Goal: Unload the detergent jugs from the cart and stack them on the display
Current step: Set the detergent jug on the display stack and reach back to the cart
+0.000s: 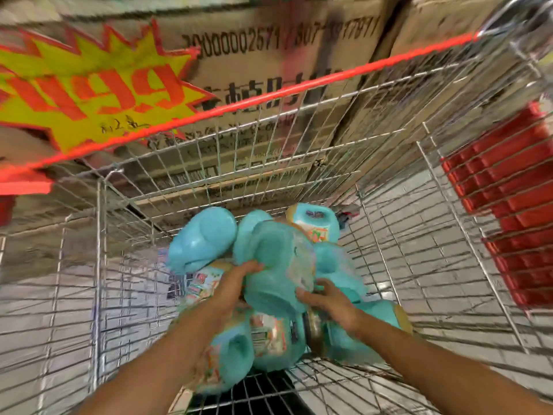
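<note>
Several turquoise detergent jugs lie heaped in a wire cart (389,259). On top of the heap, one jug (278,265) is gripped from both sides. My left hand (236,283) presses its left flank and my right hand (326,301) clasps its lower right side. Another jug (203,238) lies bottom-up at the back left, and a further jug (314,220) with a colourful label rests at the back. More jugs (269,339) sit under my hands, partly hidden by my forearms. The picture is blurred by motion.
Stacked cardboard boxes (269,73) stand beyond the cart's red-edged front rim (299,88). A yellow and red starburst price sign (89,91) hangs at upper left. The cart's red plastic seat flap (508,211) is on the right. Pale floor tiles show through the mesh.
</note>
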`<state>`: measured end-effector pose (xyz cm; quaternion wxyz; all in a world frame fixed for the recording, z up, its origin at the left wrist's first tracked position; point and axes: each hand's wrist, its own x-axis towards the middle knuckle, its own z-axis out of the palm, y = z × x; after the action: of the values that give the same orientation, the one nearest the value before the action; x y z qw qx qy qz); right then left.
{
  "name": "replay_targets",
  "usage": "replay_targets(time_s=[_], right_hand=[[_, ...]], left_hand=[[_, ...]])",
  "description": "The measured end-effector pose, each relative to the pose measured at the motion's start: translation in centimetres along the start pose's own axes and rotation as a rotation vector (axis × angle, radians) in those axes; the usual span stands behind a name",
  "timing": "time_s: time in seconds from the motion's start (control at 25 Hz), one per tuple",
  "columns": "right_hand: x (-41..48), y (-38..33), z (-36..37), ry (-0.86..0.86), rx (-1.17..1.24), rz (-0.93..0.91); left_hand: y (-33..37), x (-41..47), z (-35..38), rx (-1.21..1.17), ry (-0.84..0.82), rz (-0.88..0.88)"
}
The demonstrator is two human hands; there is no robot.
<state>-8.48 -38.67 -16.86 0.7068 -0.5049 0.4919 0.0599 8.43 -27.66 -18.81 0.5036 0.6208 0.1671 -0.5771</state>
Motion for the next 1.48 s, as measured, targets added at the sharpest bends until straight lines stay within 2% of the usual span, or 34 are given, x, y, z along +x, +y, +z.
replay_targets(time_s=[0.16,0.32,0.48,0.56,0.64,0.72,0.8,0.92,1.0,1.08,1.16,1.32,1.4,1.48], right_hand=[[-4.5,-3.7,1.2,0.048,0.013,-0.123],[-8.2,-7.1,1.9,0.048,0.117,-0.283],[-11.3,-9.0,4.2,0.052,0.178,-0.411],[-12.4,-9.3,5.7,0.145,0.133,-0.484],[-13.6,-10.3,6.9,0.227,-0.016,-0.579],[-14.4,-12.0,8.3,0.165,-0.024,-0.622],[-14.5,-13.3,9.6,0.132,0.076,-0.591],[-14.5,-13.8,11.5,0.201,0.111,-0.612],[-14.6,-13.5,11.7,0.238,0.228,-0.596],[-14.8,-13.2,10.9,0.200,0.365,-0.565],[-14.7,-12.9,9.6,0.133,0.436,-0.540],[-14.5,-11.7,8.1,-0.059,0.497,-0.550],[-14.7,-11.9,7.8,-0.056,0.397,-0.582],[-15.2,-12.4,7.1,0.061,0.188,-0.593]], left_hand=[[2.0,-7.0,-0.7,-0.165,-0.123,0.056],[3.9,-12.8,-1.9,-0.228,-0.199,0.356],[4.7,-16.8,-3.3,-0.226,-0.288,0.566],[4.9,-17.9,-3.8,-0.245,-0.268,0.659],[5.0,-18.9,-3.8,-0.250,-0.204,0.731],[5.2,-19.7,-3.8,-0.245,-0.178,0.799],[5.1,-20.7,-3.6,-0.149,-0.163,0.866],[4.8,-21.7,-3.2,0.124,-0.078,0.997],[4.5,-22.6,-3.1,0.290,-0.033,1.097],[5.3,-23.0,-3.4,0.228,-0.156,1.061],[6.7,-22.3,-3.7,0.069,-0.252,0.919],[7.7,-20.8,-3.3,0.082,-0.365,0.697],[7.5,-21.0,-2.3,-0.057,-0.377,0.520],[6.9,-21.1,-2.1,-0.136,-0.383,0.488]])
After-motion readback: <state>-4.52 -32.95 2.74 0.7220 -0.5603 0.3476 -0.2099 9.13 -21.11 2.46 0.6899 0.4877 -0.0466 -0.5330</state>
